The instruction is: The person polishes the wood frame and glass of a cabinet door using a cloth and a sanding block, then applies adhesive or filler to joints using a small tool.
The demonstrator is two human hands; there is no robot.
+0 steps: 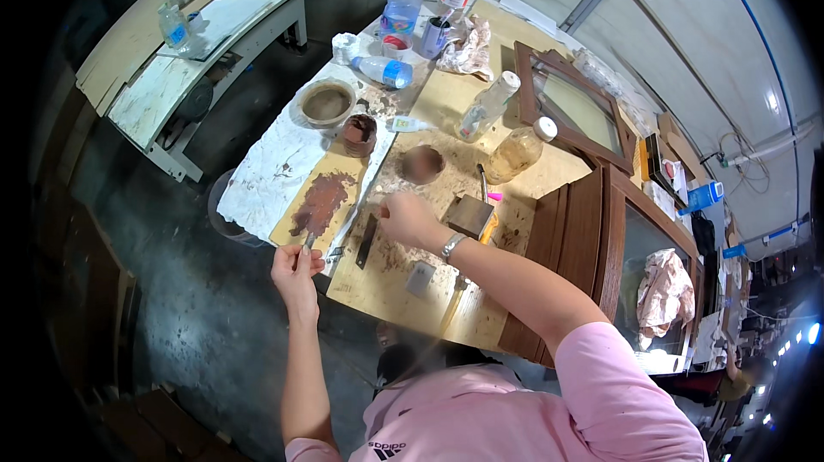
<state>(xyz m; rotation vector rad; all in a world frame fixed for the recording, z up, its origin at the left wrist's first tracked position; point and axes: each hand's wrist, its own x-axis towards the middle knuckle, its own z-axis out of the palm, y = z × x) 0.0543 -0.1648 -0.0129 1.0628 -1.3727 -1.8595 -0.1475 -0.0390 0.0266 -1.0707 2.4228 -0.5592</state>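
At the bench's near left edge, my left hand (297,276) pinches a small putty knife (310,240), its tip at a yellowish board (290,226) smeared with brown paste (322,204). To the right, my right hand (410,220) is closed over the bench, fingertips together; whatever they hold, if anything, is hidden. Just left of it lies a dark flat strip (366,241). Beyond the hand sits a round brown lid or dish (422,165), slightly blurred. An open tub of brown paste (360,135) stands at the board's far end.
A shallow round bowl (327,103) and several plastic bottles (402,3) stand farther back. To the right are two capped bottles (520,151), a sanding block (471,215), a yellow-handled brush (455,303) and brown glazed wooden frames (608,247). A bin (225,209) stands below the left edge.
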